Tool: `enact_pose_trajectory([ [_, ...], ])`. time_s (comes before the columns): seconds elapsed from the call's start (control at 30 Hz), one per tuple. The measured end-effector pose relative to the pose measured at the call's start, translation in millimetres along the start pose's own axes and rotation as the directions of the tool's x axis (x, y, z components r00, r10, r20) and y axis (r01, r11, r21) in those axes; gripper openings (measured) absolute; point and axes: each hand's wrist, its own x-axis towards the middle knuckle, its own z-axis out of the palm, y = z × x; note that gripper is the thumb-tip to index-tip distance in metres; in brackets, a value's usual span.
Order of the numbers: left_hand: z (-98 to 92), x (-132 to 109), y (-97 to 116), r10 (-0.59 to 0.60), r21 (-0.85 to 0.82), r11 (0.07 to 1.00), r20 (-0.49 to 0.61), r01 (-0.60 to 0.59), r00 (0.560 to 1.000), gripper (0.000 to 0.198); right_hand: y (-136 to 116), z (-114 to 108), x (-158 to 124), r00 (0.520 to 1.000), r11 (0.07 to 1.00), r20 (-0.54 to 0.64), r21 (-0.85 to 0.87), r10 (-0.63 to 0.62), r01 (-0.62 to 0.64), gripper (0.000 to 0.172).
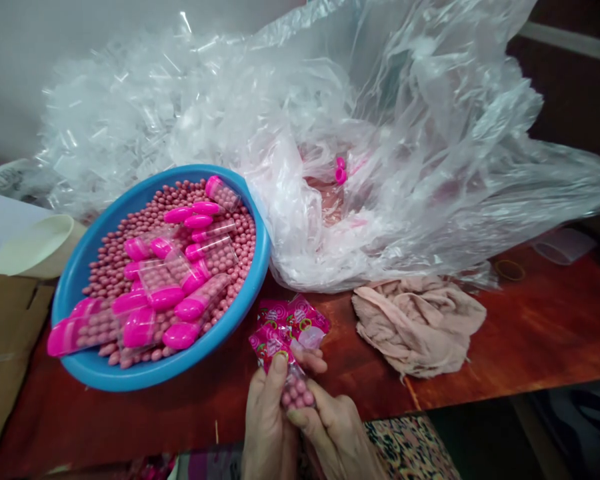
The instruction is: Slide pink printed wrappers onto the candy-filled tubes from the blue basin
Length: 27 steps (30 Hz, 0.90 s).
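Observation:
At the table's near edge my left hand point(267, 417) and my right hand point(333, 427) are closed together on a clear tube of pink candy beads point(296, 392) with a pink printed label point(270, 348) at its top. Just beyond lie a few pink printed labels point(305, 320) on the wood. To the left, a blue bowl point(253, 267) holds loose pink beads point(130, 247) and several filled tubes with magenta caps point(165, 297).
A large crumpled clear plastic bag point(405, 167) with a magenta cap point(340, 175) inside fills the back of the red-brown table point(530, 333). A beige cloth point(420, 323) lies right of the labels. A heap of clear tubes point(130, 113), a paper cup point(35, 243) and cardboard point(5, 333) sit left.

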Motion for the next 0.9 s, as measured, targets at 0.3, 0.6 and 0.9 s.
enact_pose_trajectory([
  [0.3,-2.4,-6,-3,-0.013,0.018,1.0,0.062,0.012,0.998,0.029,1,7,-10,0.99,0.991,-0.122,-0.108,0.067,-0.081,0.064],
  [0.6,-7.5,-8,-11,0.023,0.027,0.999,0.037,-0.024,0.999,0.032,10,16,-9,0.992,0.984,-0.124,-0.167,0.037,-0.057,0.057],
  [0.9,-16.3,-8,-13,-0.098,-0.146,0.985,-0.014,0.095,0.995,0.028,-1,-3,2,0.999,0.999,0.028,0.044,0.018,-0.019,0.041],
])
